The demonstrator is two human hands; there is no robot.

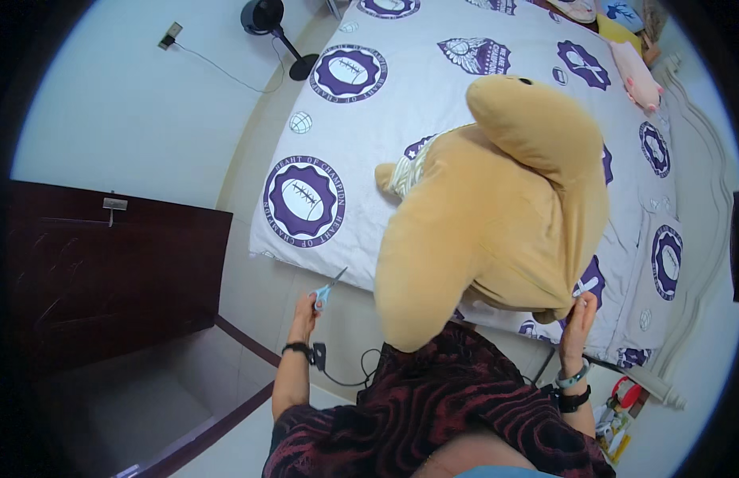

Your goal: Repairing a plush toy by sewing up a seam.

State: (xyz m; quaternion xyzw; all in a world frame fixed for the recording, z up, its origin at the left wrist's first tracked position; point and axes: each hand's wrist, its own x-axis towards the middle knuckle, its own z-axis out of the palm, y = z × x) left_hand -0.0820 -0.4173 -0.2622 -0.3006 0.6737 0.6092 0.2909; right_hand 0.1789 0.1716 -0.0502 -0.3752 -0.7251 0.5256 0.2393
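Observation:
A large tan plush toy [505, 215] lies across the near part of the bed, its rounded limbs bulging towards me and towards the far side. A pale striped band [409, 170] wraps part of it at the left. My right hand [577, 320] grips the toy's gathered near-right corner; the fingertips are partly hidden there. Off the bed's near-left corner, my left hand [306, 311] holds scissors [324, 294] by their light blue handles. Their blades point up and right, apart from the toy.
The bed [385, 103] has a white sheet with purple prints and a pale headboard [708, 207] at the right. A pink plush [636, 76] lies far right. A black fan [294, 52] stands far left, near a dark door [106, 271]. Small items [617, 426] sit low right.

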